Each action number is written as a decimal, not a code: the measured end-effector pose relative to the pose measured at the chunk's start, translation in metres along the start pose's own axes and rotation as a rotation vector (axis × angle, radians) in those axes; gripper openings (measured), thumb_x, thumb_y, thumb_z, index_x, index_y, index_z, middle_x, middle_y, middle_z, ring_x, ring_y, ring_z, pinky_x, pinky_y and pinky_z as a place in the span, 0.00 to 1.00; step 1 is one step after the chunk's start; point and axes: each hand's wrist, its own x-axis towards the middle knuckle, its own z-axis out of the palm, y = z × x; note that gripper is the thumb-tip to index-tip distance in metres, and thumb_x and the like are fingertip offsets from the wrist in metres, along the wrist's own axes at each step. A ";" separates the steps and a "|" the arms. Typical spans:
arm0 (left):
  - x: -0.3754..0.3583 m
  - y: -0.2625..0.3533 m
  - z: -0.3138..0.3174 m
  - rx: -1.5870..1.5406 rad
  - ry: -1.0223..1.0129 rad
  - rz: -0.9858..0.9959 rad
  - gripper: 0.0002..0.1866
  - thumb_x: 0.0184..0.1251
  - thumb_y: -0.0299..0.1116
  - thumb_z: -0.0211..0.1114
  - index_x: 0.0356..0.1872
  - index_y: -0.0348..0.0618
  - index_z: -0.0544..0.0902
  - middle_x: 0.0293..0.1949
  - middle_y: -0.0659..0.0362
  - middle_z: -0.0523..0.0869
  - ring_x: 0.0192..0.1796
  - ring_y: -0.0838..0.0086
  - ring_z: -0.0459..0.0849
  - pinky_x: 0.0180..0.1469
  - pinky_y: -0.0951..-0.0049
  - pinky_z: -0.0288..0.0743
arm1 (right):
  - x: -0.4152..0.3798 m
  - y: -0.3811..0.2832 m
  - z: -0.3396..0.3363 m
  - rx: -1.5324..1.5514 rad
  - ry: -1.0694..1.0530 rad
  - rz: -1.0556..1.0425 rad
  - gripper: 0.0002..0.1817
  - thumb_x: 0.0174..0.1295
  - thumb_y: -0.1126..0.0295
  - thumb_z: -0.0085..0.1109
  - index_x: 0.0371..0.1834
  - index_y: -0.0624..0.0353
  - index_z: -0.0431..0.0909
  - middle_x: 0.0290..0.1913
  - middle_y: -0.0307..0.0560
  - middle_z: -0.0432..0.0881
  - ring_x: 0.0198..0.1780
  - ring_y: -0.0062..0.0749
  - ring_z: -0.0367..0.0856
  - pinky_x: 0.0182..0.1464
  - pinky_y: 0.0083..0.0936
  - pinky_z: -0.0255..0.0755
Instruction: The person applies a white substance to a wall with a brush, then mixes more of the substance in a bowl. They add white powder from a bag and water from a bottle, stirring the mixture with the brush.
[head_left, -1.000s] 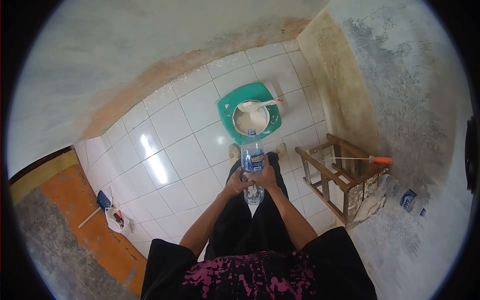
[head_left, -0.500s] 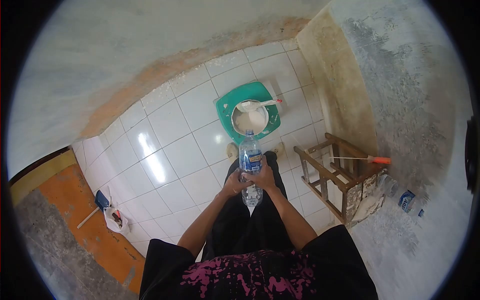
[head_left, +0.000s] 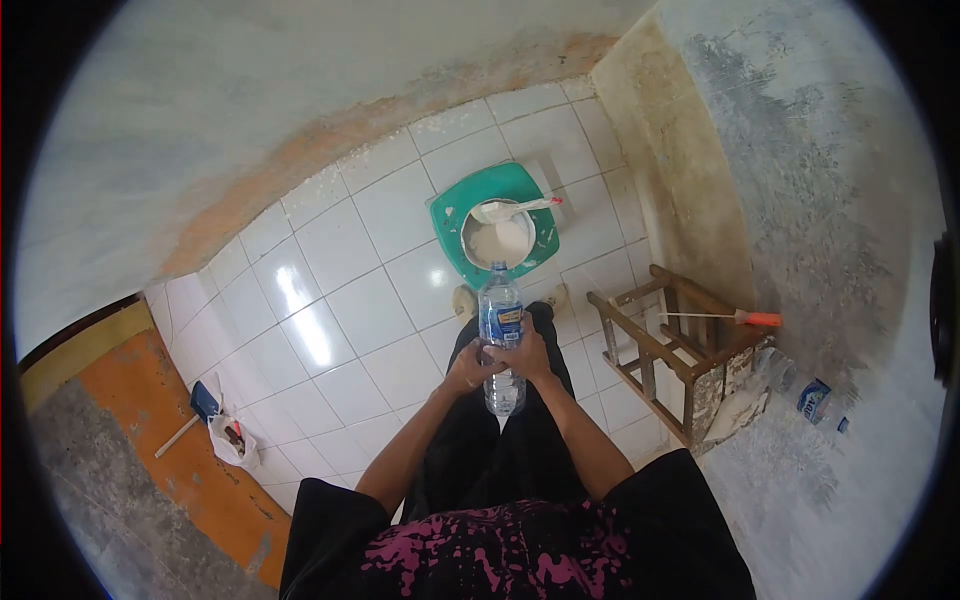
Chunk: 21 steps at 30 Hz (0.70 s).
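Observation:
A clear plastic bottle [head_left: 499, 297] with a blue label stands upright between my hands, its neck pointing away from me. My left hand [head_left: 468, 368] is wrapped round its left side, and my right hand [head_left: 523, 352] grips it from the right, slightly higher. Just beyond the bottle's mouth, a bucket [head_left: 468, 242] of whitish paste rests on a green plastic stool [head_left: 452, 222]. A brush with a pale, coated head and a red-tipped handle [head_left: 540, 204] lies across the bucket's rim.
To the right is a worn wooden stool [head_left: 640, 335] with an orange-handled tool [head_left: 758, 319] on it. Another bottle [head_left: 816, 399] lies beyond it. At left, a white bag [head_left: 232, 452] and a blue dustpan [head_left: 206, 400] sit near an orange board [head_left: 140, 390]. Plastered walls border the tiled floor.
Hardly anything differs. The bottle has shifted very slightly toward me, with both hands still round it.

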 end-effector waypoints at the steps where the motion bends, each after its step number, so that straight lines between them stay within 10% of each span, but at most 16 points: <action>1: 0.000 -0.002 0.001 -0.001 0.006 0.011 0.31 0.51 0.46 0.78 0.47 0.32 0.78 0.37 0.51 0.86 0.41 0.68 0.86 0.45 0.66 0.79 | 0.001 0.002 0.001 -0.006 0.005 -0.012 0.49 0.41 0.51 0.79 0.62 0.64 0.62 0.47 0.58 0.85 0.48 0.50 0.87 0.52 0.39 0.80; 21: -0.005 0.016 -0.006 0.039 -0.057 -0.093 0.34 0.52 0.49 0.77 0.48 0.28 0.78 0.40 0.46 0.87 0.44 0.62 0.87 0.48 0.63 0.79 | -0.001 0.008 0.005 -0.046 0.040 -0.005 0.43 0.41 0.51 0.80 0.56 0.63 0.67 0.45 0.57 0.86 0.46 0.50 0.88 0.50 0.40 0.80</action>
